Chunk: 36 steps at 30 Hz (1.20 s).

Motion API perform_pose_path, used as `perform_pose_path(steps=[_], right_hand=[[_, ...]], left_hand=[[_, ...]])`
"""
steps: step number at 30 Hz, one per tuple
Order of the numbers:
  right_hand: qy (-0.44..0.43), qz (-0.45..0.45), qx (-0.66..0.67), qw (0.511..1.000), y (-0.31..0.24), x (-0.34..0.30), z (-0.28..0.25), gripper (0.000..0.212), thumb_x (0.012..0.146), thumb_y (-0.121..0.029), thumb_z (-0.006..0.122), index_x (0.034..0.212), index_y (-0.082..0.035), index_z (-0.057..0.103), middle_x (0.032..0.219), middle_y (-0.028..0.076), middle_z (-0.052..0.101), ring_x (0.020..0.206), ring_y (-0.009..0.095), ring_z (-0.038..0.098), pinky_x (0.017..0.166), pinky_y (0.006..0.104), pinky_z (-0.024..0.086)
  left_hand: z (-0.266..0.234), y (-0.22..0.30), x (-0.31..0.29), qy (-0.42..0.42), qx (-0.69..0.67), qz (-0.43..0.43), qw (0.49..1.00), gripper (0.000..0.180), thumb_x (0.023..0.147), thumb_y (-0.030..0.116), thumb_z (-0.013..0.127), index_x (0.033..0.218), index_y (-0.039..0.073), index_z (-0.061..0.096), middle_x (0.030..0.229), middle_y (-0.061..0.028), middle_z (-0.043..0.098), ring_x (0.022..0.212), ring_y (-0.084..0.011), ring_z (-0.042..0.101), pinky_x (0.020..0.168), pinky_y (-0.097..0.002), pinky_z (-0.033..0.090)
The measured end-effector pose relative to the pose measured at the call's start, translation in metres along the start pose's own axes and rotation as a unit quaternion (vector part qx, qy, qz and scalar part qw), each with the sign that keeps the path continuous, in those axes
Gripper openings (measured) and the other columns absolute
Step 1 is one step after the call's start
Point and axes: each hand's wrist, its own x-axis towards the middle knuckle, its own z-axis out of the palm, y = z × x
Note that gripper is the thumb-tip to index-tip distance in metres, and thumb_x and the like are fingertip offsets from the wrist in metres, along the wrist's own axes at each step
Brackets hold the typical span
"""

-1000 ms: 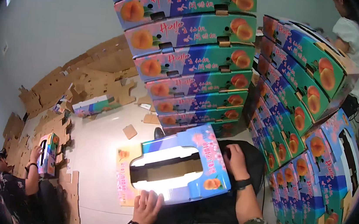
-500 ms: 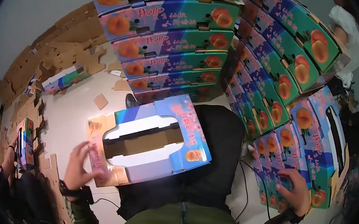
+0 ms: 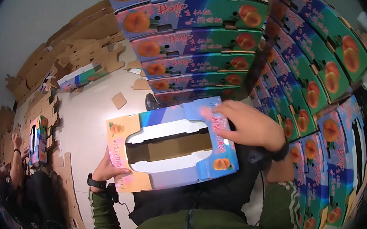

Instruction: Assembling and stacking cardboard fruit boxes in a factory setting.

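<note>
Between my two hands, just below the middle of the view, sits a half-folded fruit carton [image 3: 169, 146], blue and pink with peach pictures, its open white-and-brown inside facing up at me. My left hand [image 3: 108, 169] is clenched on the carton's pink end flap at about eight o'clock, thumb over the top, a dark watch [image 3: 96, 182] on the wrist. My right hand [image 3: 247, 125] lies palm down over the far blue corner at about two o'clock, fingers spread and pressing the panel; I see it touching but cannot tell whether it truly grasps the edge. A black band sits on that wrist too. The carton rests over my lap, against dark trousers, with my green sleeves [image 3: 198, 225] at six o'clock.

Farther out, from twelve round to four o'clock, finished cartons stand in tall stacks [image 3: 196, 40], green and blue with peaches. At ten o'clock, flat brown cardboard blanks [image 3: 84, 41] lie heaped on the pale floor [image 3: 89, 118], with a small loose scrap [image 3: 119, 100] nearer me. At eight o'clock another person [image 3: 17, 159] holds a carton [image 3: 37, 139] of the same kind.
</note>
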Motion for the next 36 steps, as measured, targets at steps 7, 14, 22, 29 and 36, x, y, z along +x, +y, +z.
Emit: perform_pose_path(steps=[7, 14, 22, 29, 36], right_hand=[[0.030, 0.016, -0.059, 0.998, 0.052, 0.078, 0.121, 0.096, 0.069, -0.068, 0.075, 0.128, 0.005, 0.055, 0.117, 0.023, 0.060, 0.111, 0.039, 0.055, 0.100, 0.0467, 0.040], [0.050, -0.006, -0.022, 0.998, 0.056, 0.063, 0.123, 0.096, 0.054, -0.039, 0.088, 0.131, 0.002, 0.050, 0.115, 0.017, 0.057, 0.107, 0.035, 0.053, 0.099, 0.0428, 0.040], [0.066, -0.024, -0.009, 0.998, 0.066, 0.069, 0.127, 0.085, 0.058, -0.028, 0.084, 0.130, 0.003, 0.052, 0.126, 0.020, 0.059, 0.116, 0.036, 0.054, 0.103, 0.0443, 0.041], [0.058, -0.012, 0.012, 0.998, 0.082, 0.070, 0.125, 0.083, 0.059, -0.030, 0.084, 0.130, 0.004, 0.056, 0.126, 0.022, 0.061, 0.117, 0.037, 0.057, 0.102, 0.0438, 0.043], [0.073, 0.001, 0.062, 0.995, 0.087, 0.068, 0.127, 0.088, 0.060, -0.042, 0.085, 0.130, 0.004, 0.058, 0.124, 0.021, 0.063, 0.116, 0.037, 0.057, 0.105, 0.0444, 0.041]], left_hand=[[0.000, 0.021, 0.020, -0.020, 0.030, 0.017, 0.999, 0.119, 0.065, 0.005, 0.092, 0.155, 0.005, 0.015, 0.132, -0.0081, 0.052, 0.123, -0.0198, 0.053, 0.100, -0.0366, 0.051], [0.033, 0.134, -0.005, -0.033, 0.757, 0.032, 0.652, 0.064, 0.075, 0.063, 0.073, 0.096, 0.003, 0.066, 0.087, -0.0112, 0.066, 0.085, -0.0309, 0.061, 0.080, -0.0414, 0.045], [0.063, 0.135, 0.126, -0.054, 0.721, 0.131, 0.679, 0.128, 0.053, 0.061, 0.088, 0.147, -0.006, 0.033, 0.142, -0.0253, 0.047, 0.133, -0.0406, 0.043, 0.108, -0.0481, 0.037], [0.061, 0.135, 0.167, -0.127, 0.651, 0.122, 0.738, 0.106, 0.043, 0.025, 0.085, 0.134, -0.010, 0.043, 0.108, -0.0220, 0.061, 0.105, -0.0402, 0.058, 0.091, -0.0423, 0.049], [0.060, 0.130, 0.173, -0.144, 0.639, 0.117, 0.747, 0.110, 0.045, 0.034, 0.091, 0.134, -0.010, 0.043, 0.098, -0.0196, 0.061, 0.102, -0.0382, 0.058, 0.091, -0.0395, 0.047]])
